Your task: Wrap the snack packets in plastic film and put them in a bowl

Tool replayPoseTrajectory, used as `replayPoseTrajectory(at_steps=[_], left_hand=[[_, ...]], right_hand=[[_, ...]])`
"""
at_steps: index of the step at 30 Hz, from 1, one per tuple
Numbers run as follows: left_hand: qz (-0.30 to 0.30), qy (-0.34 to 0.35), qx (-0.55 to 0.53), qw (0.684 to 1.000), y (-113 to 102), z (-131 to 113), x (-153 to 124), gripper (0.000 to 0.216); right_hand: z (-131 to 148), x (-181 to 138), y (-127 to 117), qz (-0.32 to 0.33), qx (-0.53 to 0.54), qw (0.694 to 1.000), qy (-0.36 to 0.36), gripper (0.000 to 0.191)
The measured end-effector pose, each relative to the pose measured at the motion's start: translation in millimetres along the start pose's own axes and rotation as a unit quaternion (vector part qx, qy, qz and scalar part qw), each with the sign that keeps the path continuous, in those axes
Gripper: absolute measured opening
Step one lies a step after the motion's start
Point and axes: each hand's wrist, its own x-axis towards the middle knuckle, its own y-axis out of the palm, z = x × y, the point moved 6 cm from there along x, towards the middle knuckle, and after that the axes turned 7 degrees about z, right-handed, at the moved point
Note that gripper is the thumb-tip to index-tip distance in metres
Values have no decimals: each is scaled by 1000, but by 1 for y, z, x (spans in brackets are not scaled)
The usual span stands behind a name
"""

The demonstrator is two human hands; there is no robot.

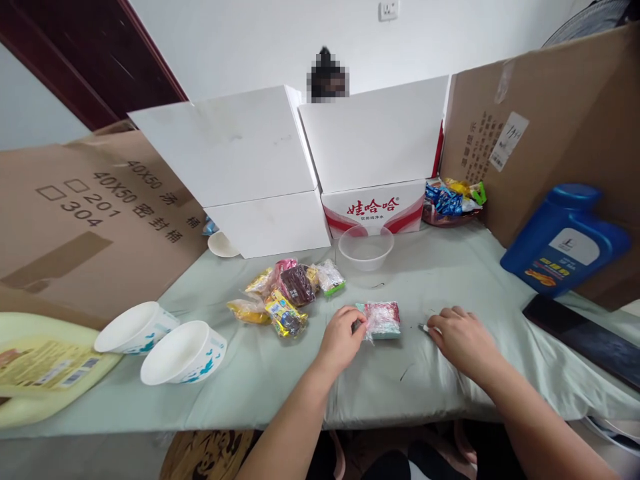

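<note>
My left hand [343,337] is closed, with thumb and fingertips pinching the clear plastic wrap at the left edge of a small wrapped packet [384,320]. The packet lies on the cloth, red, white and pale green. A dark bit shows between those fingers, too small to name. To the right of the packet, my right hand [463,340] is closed in a pinch on a small thin thing with a pale tip, whose kind I cannot make out. Beyond the packet stands a clear plastic bowl [366,257]. A pile of wrapped snacks [290,293] lies left of it.
Two paper bowls [193,360] and a yellow bottle [45,373] stand at left. A blue bottle [563,240] and a black phone-like slab [580,340] are at right. White cartons [373,143] and cardboard [540,153] wall the back, beside a dish of packets [450,203]. A blurred head shows behind.
</note>
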Motion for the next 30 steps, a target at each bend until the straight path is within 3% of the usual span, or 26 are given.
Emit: replayPoseTrajectory(at_steps=[2, 4, 6, 8, 11, 14, 16, 17, 18, 20, 23, 27, 30], left_hand=[[1, 9, -43, 999, 2, -4, 0, 10], [22, 21, -88, 996, 7, -10, -1, 11], [42, 23, -121, 991, 11, -13, -1, 12], [19, -2, -119, 993, 7, -6, 0, 12], [-66, -54, -76, 993, -12, 14, 1, 10], [-176, -70, -32, 981, -36, 24, -6, 1], [-275, -4, 24, 961, -50, 9, -17, 8], [-297, 56, 53, 952, -52, -4, -21, 11], [-285, 120, 81, 948, -48, -18, -24, 14], [-174, 211, 124, 954, -29, -41, -24, 23], [-8, 221, 172, 960, -3, -50, -18, 25], [41, 213, 171, 961, -1, -49, -19, 20], [54, 225, 159, 960, -6, -57, -29, 21]], right_hand=[[9, 0, -4, -76, 44, 996, -26, 19], [28, 1, -4, -116, 124, 982, -83, 35], [47, 3, 0, -110, 183, 967, -138, 51], [56, 5, 4, -87, 211, 961, -155, 48], [51, 7, 5, -78, 257, 953, -140, 16], [41, 5, -1, -115, 311, 936, -121, 19], [39, 1, -6, -142, 337, 922, -128, 20], [41, -1, -8, -150, 349, 914, -140, 21], [44, -2, -10, -154, 360, 907, -156, 22], [48, -4, -13, -153, 373, 897, -181, 24], [34, -3, -16, -188, 390, 891, -136, 22], [-13, -3, -15, -246, 437, 865, 31, 18], [-30, -15, -26, -311, 417, 851, 68, 16]])
